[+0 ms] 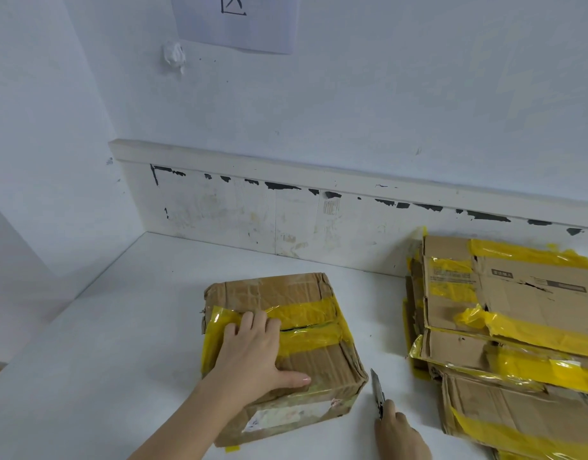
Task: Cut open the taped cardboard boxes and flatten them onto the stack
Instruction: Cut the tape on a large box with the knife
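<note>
Pressing my flat left hand (252, 353) on the slit box (282, 353); right hand (400, 433) grips the knife (378, 391); flattened stack (508, 343) at three o'clock.

A worn brown cardboard box (286, 353), wrapped with bands of yellow tape (305, 312), is set upright on the white surface, its top seam slit open along part of the tape. Well apart to its right, a stack of flattened brown cardboard boxes (511, 343), streaked with the same yellow tape, is laid against the wall. A slim metal utility knife (378, 391) is seen between them, blade extended.
</note>
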Demonstrator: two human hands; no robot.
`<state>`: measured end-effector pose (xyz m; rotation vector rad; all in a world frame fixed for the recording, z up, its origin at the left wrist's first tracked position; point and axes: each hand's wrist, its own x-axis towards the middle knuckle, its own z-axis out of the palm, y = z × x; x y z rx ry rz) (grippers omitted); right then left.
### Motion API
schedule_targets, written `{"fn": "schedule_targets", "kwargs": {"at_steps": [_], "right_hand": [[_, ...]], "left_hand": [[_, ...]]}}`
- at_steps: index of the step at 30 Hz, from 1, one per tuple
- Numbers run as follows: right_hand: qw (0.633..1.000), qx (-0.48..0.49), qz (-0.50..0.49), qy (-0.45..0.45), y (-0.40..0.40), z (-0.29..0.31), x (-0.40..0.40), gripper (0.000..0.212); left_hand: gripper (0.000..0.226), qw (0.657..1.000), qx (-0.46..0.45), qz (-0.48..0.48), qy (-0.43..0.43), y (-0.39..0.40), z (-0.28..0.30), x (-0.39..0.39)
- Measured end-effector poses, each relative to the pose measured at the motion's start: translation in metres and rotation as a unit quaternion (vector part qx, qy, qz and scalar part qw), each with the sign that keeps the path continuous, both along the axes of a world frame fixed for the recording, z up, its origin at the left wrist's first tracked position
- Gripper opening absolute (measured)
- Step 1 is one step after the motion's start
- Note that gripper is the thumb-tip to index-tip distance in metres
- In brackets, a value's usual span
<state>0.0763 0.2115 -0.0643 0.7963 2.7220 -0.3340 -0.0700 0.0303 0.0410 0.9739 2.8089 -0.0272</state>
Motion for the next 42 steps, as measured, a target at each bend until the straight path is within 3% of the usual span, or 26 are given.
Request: {"fn": "schedule_targets", "kwargs": {"at_steps": [3,5,7,9,13,16,25,30,37,40,42], "right_hand": [[0.999,0.000,-0.038,-0.026,0.014,0.013,-0.017,0.034],[0.993,0.006,-0.038,0.107,0.022,0.044,-0.035,0.034],[0.958,-0.005,0.042,0.282,0.029,0.072,-0.061,0.029],[0.926,-0.007,0.173,0.334,0.023,0.104,-0.091,0.035],[0.913,0.048,0.389,0.115,0.005,0.128,-0.140,0.053],[0.915,0.065,0.396,0.030,0.008,0.131,-0.156,0.063],[0.912,0.036,0.410,0.007,0.017,0.138,-0.168,0.062],[0.895,0.113,0.429,-0.043,0.011,0.150,-0.177,0.073],[0.870,0.222,0.439,0.028,-0.003,0.131,-0.177,0.086],[0.874,0.215,0.435,0.021,-0.006,0.130,-0.180,0.072],[0.893,0.157,0.420,0.039,-0.002,0.142,-0.184,0.044]], "left_hand": [[0.095,1.000,-0.004,0.006,-0.028,0.004,0.000,-0.005],[0.090,0.999,-0.001,0.010,-0.034,0.005,-0.001,-0.007],[0.088,0.999,-0.003,0.009,-0.039,0.006,-0.002,-0.008],[0.088,0.999,-0.005,0.007,-0.041,0.006,-0.002,-0.008],[0.081,0.999,0.005,0.006,-0.047,0.006,0.001,-0.008],[0.083,0.999,0.033,-0.002,-0.023,0.008,0.005,-0.006],[0.074,0.969,0.168,-0.072,0.165,0.004,0.000,0.001],[0.076,0.959,0.177,-0.104,0.196,0.000,-0.005,0.007],[0.074,0.941,0.188,-0.135,0.246,-0.004,-0.008,0.013],[0.075,0.935,0.193,-0.137,0.265,-0.004,-0.009,0.013],[0.077,0.919,0.216,-0.142,0.298,-0.006,-0.008,0.013]]}}
